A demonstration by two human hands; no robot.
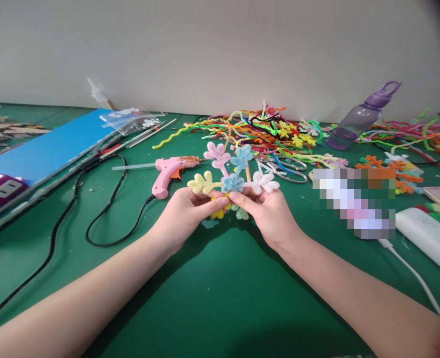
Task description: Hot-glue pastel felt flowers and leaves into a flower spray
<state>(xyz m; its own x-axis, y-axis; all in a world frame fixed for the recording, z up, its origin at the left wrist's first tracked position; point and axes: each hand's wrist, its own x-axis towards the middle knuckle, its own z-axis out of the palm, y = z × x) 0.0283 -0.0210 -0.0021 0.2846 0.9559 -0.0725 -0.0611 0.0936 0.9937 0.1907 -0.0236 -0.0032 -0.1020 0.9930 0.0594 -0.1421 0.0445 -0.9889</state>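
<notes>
Between my two hands is a pipe-cleaner flower piece (232, 183), held up over the green table. A blue flower sits at its centre, with pink, blue, yellow, white and pale green blossoms around it. My left hand (193, 211) pinches it from the left, thumb near the centre. From the other side my right hand (267, 211) pinches it too, its thumb close to the left one. The fingers behind the flowers are mostly hidden. Just beyond my left hand lies a pink glue gun (165, 178) with a clear glue stick in its back.
Behind my hands spreads a heap of coloured pipe cleaners (242, 127). A purple bottle (360, 122), scissors (290, 171) and a white power bank (427, 236) lie to the right. Leftward are a blue board (52, 144), a black cord (61, 223) and a purple power strip (1, 194).
</notes>
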